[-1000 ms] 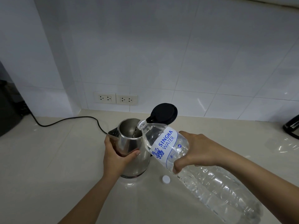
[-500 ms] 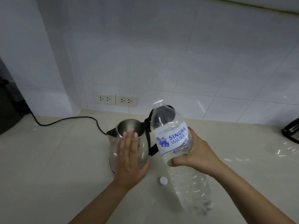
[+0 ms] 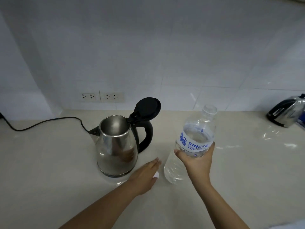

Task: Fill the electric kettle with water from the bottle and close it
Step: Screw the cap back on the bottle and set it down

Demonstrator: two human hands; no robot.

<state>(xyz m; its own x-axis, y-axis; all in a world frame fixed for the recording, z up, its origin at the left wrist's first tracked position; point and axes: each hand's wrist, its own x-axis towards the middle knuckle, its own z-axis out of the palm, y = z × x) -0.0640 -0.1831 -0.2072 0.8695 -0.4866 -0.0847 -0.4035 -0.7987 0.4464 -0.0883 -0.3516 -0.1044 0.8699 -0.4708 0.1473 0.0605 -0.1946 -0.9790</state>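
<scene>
A steel electric kettle (image 3: pixel 115 146) stands on the beige counter (image 3: pixel 49 171) with its black lid (image 3: pixel 147 107) hinged up and its mouth uncovered. To its right my right hand (image 3: pixel 197 161) grips a clear water bottle (image 3: pixel 193 141) with a blue-and-white label, upright, uncapped, its base on or just above the counter. My left hand (image 3: pixel 145 175) lies flat and low with fingers extended between kettle and bottle, over the white bottle cap (image 3: pixel 156 175), which is mostly hidden under it.
A black power cord (image 3: pixel 49 123) runs from the kettle off to the left edge. Two wall sockets (image 3: pixel 102 96) sit in the tiled wall behind. A second steel kettle (image 3: pixel 287 113) stands at the far right of the counter.
The bottle went from tilted over the kettle mouth to upright, then moved right and down to the counter. My left hand left the kettle body and dropped over the cap.
</scene>
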